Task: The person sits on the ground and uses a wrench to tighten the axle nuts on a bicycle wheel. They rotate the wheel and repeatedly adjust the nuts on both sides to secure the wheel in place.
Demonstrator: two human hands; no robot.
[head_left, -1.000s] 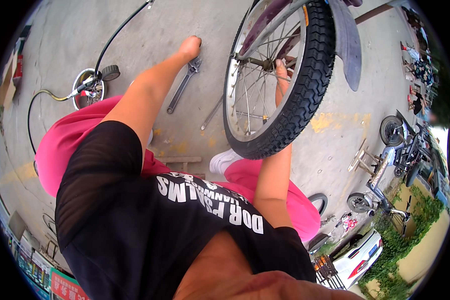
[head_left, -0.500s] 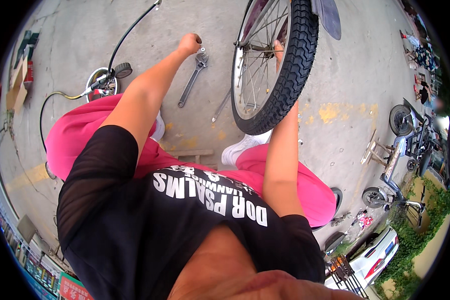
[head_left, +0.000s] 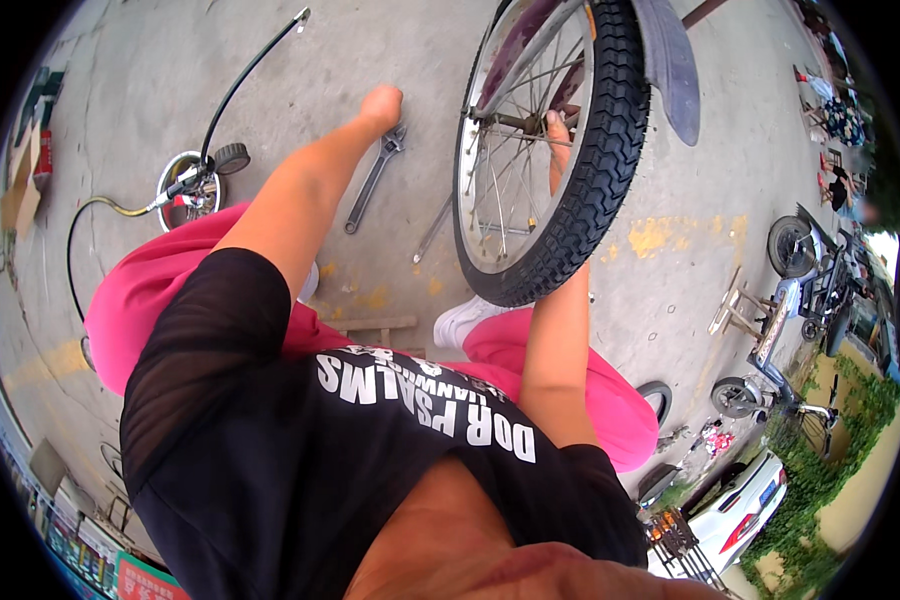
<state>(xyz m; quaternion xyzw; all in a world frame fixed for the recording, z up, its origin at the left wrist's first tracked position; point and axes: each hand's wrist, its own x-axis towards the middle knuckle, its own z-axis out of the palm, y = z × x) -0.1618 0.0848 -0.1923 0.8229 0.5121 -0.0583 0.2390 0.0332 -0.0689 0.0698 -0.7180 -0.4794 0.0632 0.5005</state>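
Note:
My left hand (head_left: 381, 104) is closed low over the concrete, just above an adjustable wrench (head_left: 370, 185); what its fingers hold is hidden. The bicycle's front wheel (head_left: 615, 150), black-tyred with a silver rim, hangs upright at centre right on a maroon fork (head_left: 505, 60). My right arm reaches up behind it, and my right hand (head_left: 557, 140) is at the axle (head_left: 520, 122), thumb showing between the spokes, other fingers mostly hidden. A thin metal tool (head_left: 430, 230) lies left of the wheel.
A floor pump (head_left: 178, 190) with black hose lies at left, cardboard (head_left: 22, 190) beyond. A wooden stool (head_left: 370, 322) is near my white shoe (head_left: 455, 325). At right are scooters (head_left: 800, 290), a second stool (head_left: 725, 305), a white car (head_left: 740, 510) and seated people (head_left: 835, 125).
The wheel, raised half a second ago, has come down again, my right hand with it. My left hand has shifted slightly downward; a small pale ring beside its fingers no longer shows.

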